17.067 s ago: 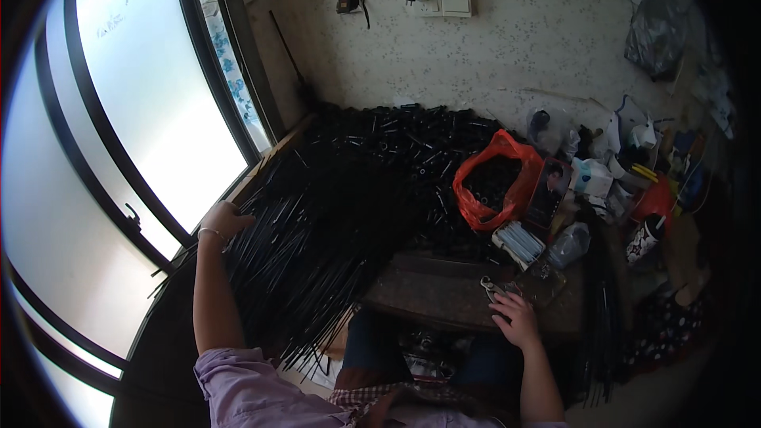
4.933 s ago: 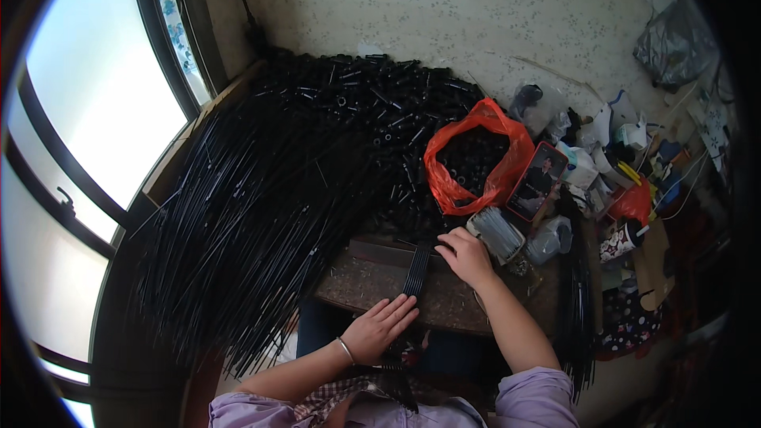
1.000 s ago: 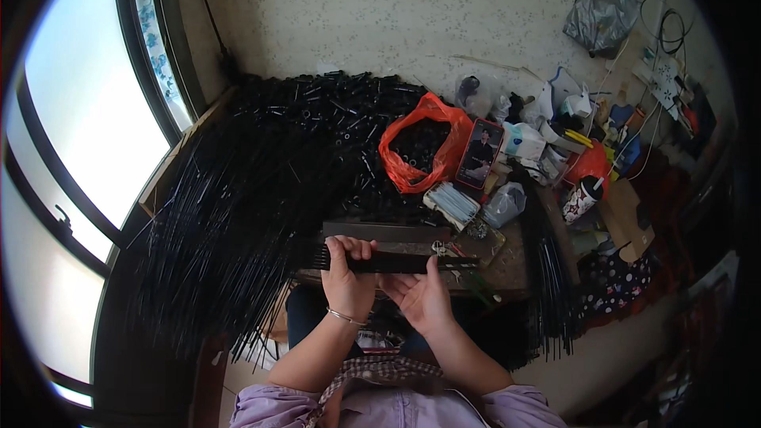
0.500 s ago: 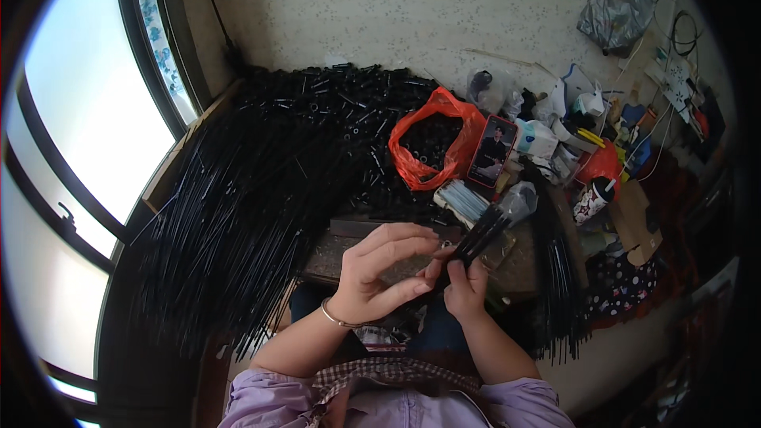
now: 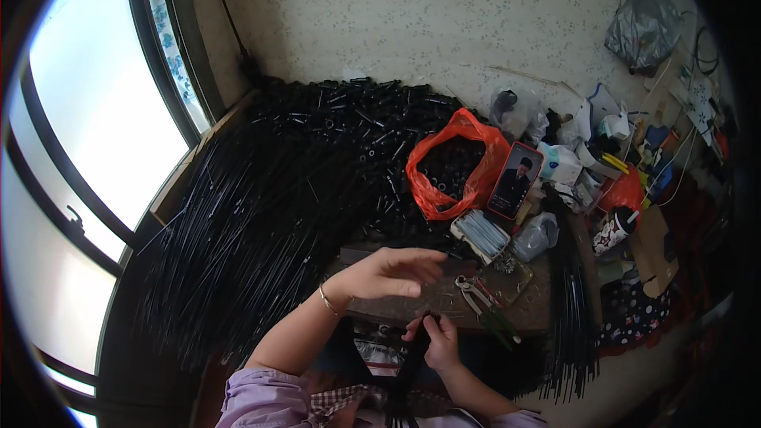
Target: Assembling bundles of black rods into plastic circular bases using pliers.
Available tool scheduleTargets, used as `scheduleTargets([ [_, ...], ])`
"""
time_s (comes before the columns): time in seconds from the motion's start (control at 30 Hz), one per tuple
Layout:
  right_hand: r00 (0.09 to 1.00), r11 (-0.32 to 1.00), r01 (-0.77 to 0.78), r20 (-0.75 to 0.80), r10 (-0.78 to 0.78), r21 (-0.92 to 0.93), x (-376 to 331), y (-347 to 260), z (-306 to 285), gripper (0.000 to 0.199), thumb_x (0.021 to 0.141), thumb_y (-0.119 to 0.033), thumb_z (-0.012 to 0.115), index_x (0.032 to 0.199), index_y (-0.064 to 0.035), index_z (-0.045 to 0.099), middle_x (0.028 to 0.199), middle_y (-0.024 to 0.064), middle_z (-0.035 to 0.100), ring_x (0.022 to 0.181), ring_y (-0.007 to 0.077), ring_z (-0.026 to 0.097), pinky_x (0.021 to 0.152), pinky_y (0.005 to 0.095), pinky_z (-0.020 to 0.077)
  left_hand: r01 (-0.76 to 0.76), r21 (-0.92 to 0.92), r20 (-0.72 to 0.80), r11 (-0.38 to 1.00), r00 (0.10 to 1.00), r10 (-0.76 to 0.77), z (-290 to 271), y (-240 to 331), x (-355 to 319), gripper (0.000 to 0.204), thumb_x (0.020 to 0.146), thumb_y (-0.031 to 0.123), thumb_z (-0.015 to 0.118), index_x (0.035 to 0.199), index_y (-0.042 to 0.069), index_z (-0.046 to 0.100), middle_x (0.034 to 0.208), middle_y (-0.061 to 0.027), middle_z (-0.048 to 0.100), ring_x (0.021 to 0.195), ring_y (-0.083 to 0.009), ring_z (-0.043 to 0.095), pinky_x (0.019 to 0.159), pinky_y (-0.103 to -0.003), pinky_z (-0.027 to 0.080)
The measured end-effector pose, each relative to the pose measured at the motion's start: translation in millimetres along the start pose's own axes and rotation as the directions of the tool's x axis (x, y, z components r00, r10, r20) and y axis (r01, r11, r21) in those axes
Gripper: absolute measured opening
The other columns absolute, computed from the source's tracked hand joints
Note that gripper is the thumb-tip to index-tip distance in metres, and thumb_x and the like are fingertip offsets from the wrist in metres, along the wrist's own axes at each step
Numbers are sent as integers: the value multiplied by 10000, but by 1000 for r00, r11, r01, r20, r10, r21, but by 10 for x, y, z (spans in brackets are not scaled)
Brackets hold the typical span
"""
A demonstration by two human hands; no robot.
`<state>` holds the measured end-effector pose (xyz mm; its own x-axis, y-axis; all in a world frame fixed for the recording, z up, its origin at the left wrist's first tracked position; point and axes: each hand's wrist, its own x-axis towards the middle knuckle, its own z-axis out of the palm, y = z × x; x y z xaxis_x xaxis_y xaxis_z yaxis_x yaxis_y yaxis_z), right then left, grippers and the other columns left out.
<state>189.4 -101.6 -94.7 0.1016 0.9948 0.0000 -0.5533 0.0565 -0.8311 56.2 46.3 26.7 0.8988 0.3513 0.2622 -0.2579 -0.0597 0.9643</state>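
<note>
My left hand, with a bracelet at its wrist, hovers over the front of the worktable. Its fingers are stretched out and nothing is in them. To its right and nearer my body, my right hand is closed, thumb on top, around a bundle of thin black rods that hangs down toward my lap. Most of the bundle is dark against my clothes, so its upper end is hard to make out. Pliers with green handles lie on the tabletop, right of both hands.
Long black rods pile up at left, with short black tubes behind. A red plastic bag of small black rings, a phone and a box of pale sticks stand ahead. More black rods overhang the right edge.
The rod bundle has swung from pointing away at upper right to hanging toward my lap. My right hand came lower and nearer; my left hand parted from the bundle. The pliers are now uncovered.
</note>
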Motion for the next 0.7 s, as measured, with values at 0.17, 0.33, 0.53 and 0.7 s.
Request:
scheduleTargets([
  [0.17, 991, 999, -28, -133, 30, 20, 49, 25, -42, 179, 923, -139, 421, 1018, -4, 490, 803, 126, 589, 662, 214, 576, 634, 384, 520, 328, 865, -452, 379, 837, 307, -1060, -940, 673, 191, 725, 62, 578, 903, 24, 637, 824, -94, 633, 806, -277, 599, 741, -349, 479],
  [0.33, 985, 994, -77, -151, 87, 72, 152, 23, -98, 162, 924, -131, 414, 1013, -18, 487, 791, 118, 588, 682, 226, 592, 637, 382, 521, 501, 831, -426, -241, 853, 301, -1473, -1222, 1082, 141, 736, 118, 543, 869, 103, 589, 733, -59, 625, 755, -243, 607, 721, -342, 470],
  [0.53, 984, 991, -85, -149, 100, 106, 212, 33, -113, 150, 925, -136, 412, 1001, -32, 488, 786, 110, 590, 682, 229, 602, 635, 372, 521, 413, 902, -425, -126, 900, -93, -1503, -613, 1053, 96, 704, 131, 564, 778, 90, 610, 753, -100, 629, 779, -286, 614, 639, -363, 493],
  [0.7, 979, 998, -62, -191, 65, 20, 184, -16, 19, 144, 932, -146, 405, 992, -40, 482, 766, 101, 591, 645, 209, 603, 624, 337, 514, 418, 832, -528, 366, 800, 285, -1437, -278, 620, 164, 688, 126, 595, 818, 25, 588, 849, -156, 612, 804, -321, 589, 676, -385, 469],
])
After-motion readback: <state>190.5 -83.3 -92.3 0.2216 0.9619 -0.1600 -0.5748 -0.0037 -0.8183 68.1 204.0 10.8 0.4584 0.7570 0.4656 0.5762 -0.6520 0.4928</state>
